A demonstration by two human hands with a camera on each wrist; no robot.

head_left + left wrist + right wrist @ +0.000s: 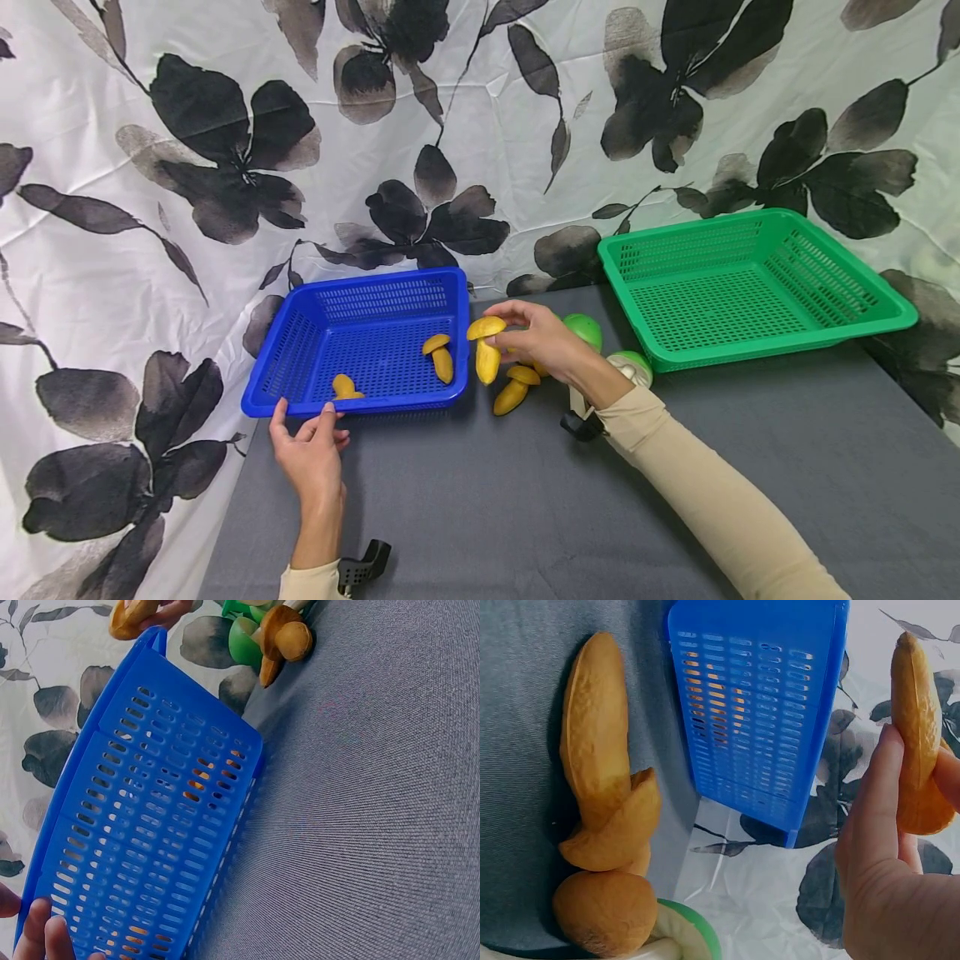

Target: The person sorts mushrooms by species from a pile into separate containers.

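Observation:
In the head view, my right hand [542,337] pinches a yellow toy mushroom [487,360] by its stem, just right of the blue basket [459,333]. The right wrist view shows that mushroom [916,727] between thumb and fingers, raised above the table. My left hand [311,450] grips the front rim of the blue basket, with fingers on the outer wall [150,810]. Inside the basket, one mushroom [441,358] lies at the right and another [345,387] sits near the front, partly hidden by the rim. Below my right hand, another yellow mushroom [513,392] lies on the table.
A green basket [750,354] stands at the back right. Between the baskets lie green-and-white toy pieces [583,330], partly covered by my right hand and arm. More yellow mushrooms [606,911] crowd beside them. A floral cloth [465,125] hangs behind the grey table [525,508].

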